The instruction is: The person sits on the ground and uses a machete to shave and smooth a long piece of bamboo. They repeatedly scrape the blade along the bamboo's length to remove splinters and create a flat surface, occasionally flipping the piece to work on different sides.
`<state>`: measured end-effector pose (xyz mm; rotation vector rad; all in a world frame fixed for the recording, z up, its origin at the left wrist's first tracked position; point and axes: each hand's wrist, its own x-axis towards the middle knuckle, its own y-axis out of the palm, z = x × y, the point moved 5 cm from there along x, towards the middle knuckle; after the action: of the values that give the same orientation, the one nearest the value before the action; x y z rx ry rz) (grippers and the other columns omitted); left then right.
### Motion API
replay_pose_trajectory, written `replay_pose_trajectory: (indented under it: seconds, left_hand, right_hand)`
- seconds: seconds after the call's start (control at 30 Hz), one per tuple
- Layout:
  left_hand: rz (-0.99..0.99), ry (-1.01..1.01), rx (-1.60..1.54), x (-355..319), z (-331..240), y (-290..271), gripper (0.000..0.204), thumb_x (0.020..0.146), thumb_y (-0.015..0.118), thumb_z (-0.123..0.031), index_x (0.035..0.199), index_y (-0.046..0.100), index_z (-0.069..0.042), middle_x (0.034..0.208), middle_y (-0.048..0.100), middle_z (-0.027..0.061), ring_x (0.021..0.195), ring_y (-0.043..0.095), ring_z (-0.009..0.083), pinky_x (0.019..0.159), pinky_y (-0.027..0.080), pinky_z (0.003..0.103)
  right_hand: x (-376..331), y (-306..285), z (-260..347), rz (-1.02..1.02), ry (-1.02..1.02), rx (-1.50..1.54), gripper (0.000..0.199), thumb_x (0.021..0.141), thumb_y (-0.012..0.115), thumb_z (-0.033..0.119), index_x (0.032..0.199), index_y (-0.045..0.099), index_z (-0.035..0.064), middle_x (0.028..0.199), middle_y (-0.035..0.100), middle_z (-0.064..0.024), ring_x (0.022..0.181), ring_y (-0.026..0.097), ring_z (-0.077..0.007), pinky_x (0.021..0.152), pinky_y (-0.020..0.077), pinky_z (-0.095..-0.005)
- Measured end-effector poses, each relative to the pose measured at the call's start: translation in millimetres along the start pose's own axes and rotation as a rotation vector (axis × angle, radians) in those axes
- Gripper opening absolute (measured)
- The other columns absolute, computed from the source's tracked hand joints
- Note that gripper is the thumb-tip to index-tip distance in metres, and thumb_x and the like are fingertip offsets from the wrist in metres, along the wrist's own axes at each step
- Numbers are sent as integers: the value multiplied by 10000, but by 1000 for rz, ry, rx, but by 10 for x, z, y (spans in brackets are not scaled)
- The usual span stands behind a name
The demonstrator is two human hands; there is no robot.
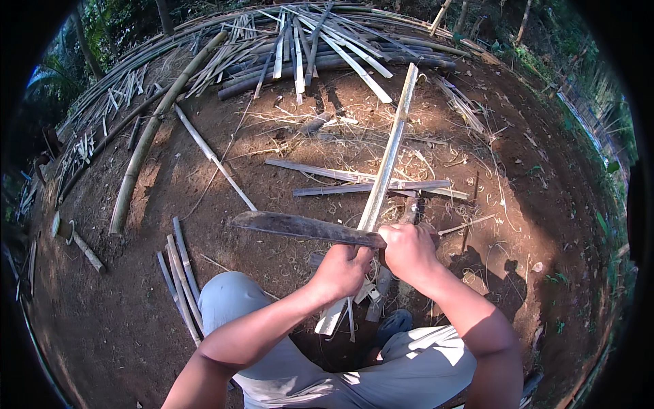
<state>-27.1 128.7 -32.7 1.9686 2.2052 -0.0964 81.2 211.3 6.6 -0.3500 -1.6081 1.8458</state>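
My right hand (411,252) is closed around the handle end of a machete (293,226). Its dark, broad blade points left and crosses over a long split bamboo strip (387,163). My left hand (343,270) grips that strip just below the blade, its fingers wrapped round it. The strip slants away from me, its far end up and to the right, its pale near end (332,317) showing below my left hand. Whether the edge bites into the bamboo I cannot tell. The machete's handle is mostly hidden by my right hand.
Two flat bamboo pieces (371,188) lie crossed on the soil beyond my hands, among curled shavings. Several narrow strips (178,279) lie beside my left knee. A large heap of split bamboo (300,48) spreads at the back. A thick bamboo pole (153,136) lies at the left.
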Motion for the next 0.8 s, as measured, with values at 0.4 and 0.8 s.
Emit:
replay_pose_trajectory:
  seconds: [0.4, 0.8]
  left_hand:
    - [38, 58, 359, -243, -98, 70, 407, 1046, 472, -364, 887, 516, 9, 644, 521, 37, 591, 486, 109, 544, 435, 319]
    - [162, -96, 345, -480, 163, 103, 494, 1036, 445, -463, 826, 519, -21, 631, 511, 21, 579, 499, 132, 549, 441, 313]
  right_hand:
    - [248, -502, -1235, -169, 506, -123, 113, 810, 584, 71, 765, 655, -3, 716, 662, -227, 695, 670, -400, 658, 527, -490]
    - [230, -316, -1300, -201, 478, -124, 83, 759, 581, 8, 734, 658, -11, 667, 653, -213, 676, 686, -386, 637, 559, -475]
